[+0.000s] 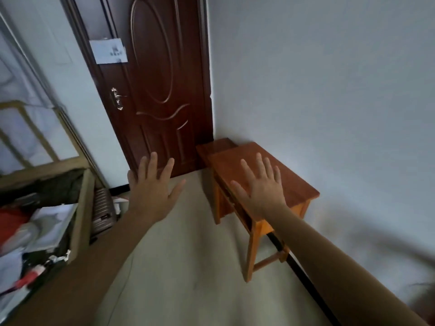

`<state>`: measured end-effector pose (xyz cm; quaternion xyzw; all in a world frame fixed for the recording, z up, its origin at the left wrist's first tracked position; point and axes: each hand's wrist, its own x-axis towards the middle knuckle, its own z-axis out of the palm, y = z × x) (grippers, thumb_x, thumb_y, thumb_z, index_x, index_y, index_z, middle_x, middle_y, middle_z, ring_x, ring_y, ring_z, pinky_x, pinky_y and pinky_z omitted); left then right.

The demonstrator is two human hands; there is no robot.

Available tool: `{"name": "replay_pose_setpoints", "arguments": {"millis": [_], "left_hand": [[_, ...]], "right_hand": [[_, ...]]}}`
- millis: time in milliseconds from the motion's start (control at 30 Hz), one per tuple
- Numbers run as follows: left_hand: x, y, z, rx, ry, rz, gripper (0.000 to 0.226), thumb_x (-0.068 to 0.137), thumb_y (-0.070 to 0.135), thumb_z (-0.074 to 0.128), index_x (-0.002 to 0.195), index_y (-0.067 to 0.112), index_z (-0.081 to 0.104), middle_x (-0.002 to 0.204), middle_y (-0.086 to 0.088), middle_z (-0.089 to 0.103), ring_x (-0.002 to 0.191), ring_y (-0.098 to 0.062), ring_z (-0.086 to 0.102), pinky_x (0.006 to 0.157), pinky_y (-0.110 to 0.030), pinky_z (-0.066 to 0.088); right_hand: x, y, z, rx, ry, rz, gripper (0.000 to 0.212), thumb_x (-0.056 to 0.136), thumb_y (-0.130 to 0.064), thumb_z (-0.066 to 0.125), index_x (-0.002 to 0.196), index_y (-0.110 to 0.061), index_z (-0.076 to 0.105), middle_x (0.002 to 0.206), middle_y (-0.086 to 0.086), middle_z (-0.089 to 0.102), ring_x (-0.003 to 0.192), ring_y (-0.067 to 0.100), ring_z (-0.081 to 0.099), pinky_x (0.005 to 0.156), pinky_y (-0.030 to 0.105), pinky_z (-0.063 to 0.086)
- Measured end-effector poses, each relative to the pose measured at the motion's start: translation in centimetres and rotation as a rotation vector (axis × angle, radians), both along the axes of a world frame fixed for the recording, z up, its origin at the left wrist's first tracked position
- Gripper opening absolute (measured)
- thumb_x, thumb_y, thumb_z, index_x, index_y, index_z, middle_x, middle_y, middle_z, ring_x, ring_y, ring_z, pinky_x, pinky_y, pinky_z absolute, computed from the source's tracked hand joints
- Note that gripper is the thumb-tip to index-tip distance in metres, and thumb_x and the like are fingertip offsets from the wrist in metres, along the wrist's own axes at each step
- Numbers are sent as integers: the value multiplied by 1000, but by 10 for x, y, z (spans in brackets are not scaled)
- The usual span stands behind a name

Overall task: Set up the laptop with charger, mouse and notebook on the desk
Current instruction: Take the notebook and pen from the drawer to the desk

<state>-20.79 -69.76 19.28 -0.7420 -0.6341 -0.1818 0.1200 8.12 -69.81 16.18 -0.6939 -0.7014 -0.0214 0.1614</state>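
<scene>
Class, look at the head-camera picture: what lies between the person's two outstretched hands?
In the head view, only bare pale floor and the foot of the dark door show between the left hand and the right hand; neither hand holds anything.

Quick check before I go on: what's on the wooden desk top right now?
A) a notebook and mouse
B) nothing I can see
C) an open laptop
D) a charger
B: the wooden desk top shows bare, and both the left hand and right hand are spread open, holding nothing.
</scene>
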Motion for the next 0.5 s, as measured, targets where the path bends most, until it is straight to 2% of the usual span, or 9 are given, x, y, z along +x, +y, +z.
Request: {"name": "replay_pose_setpoints", "arguments": {"millis": [167, 300, 500], "left_hand": [[-12, 57, 14, 40, -11, 51, 73, 94, 69, 25, 152, 26, 36, 161, -17, 25, 149, -38, 17, 111, -69, 24], [-23, 129, 4, 54, 1, 93, 70, 95, 64, 32, 149, 22, 42, 158, -20, 31, 146, -41, 26, 109, -68, 26], [-47, 260, -22, 23, -43, 44, 71, 95, 63, 31, 149, 19, 43, 156, -22, 33, 145, -41, 27, 107, -68, 29]], "right_hand": [[-14, 85, 14, 45, 9, 107, 79, 93, -81, 6, 159, -38, 7, 170, 8, -4, 156, 32, -6, 119, 51, -7], [-32, 171, 10, 30, -7, 173, 80, 92, -81, 7, 159, -38, 4, 170, 7, -8, 156, 31, -10, 120, 51, -8], [-64, 300, -15, 30, -34, 176, 79, 93, -81, 10, 159, -38, 4, 170, 6, -6, 156, 30, -8, 118, 48, -11]]}}
